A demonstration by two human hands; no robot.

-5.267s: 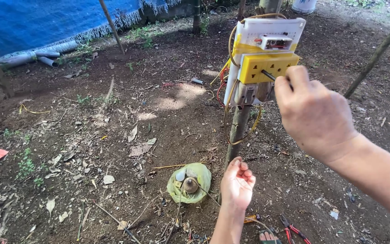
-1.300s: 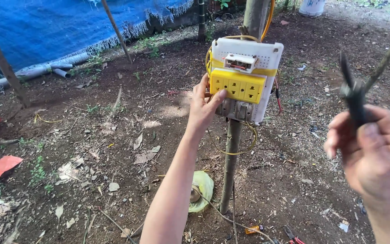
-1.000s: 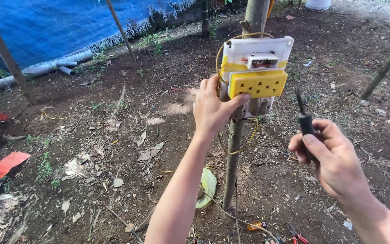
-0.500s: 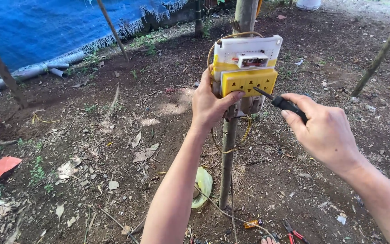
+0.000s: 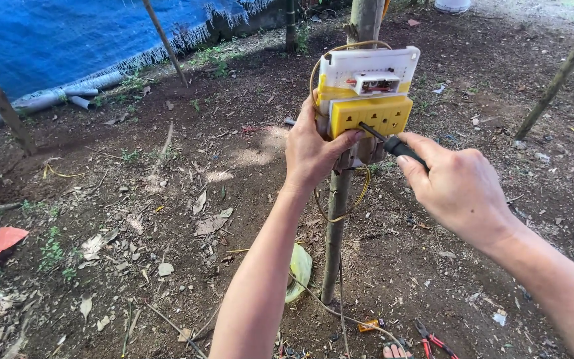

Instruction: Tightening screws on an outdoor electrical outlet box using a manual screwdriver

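Dirt yard, post (image 5: 337, 226): your left hand (image 5: 313, 149) gripping socket (image 5: 369, 114)'s left edge; right hand (image 5: 456, 183) closed on screwdriver (image 5: 393, 143). Keep tip seated, driving straight.

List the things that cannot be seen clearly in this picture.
- Screwdriver: head view; the right hand covers most of its handle, and its tip is too small to make out against the yellow socket block.
- Left side of the white board: hidden behind the left hand.
- Red-handled pliers: cut off by the bottom edge.
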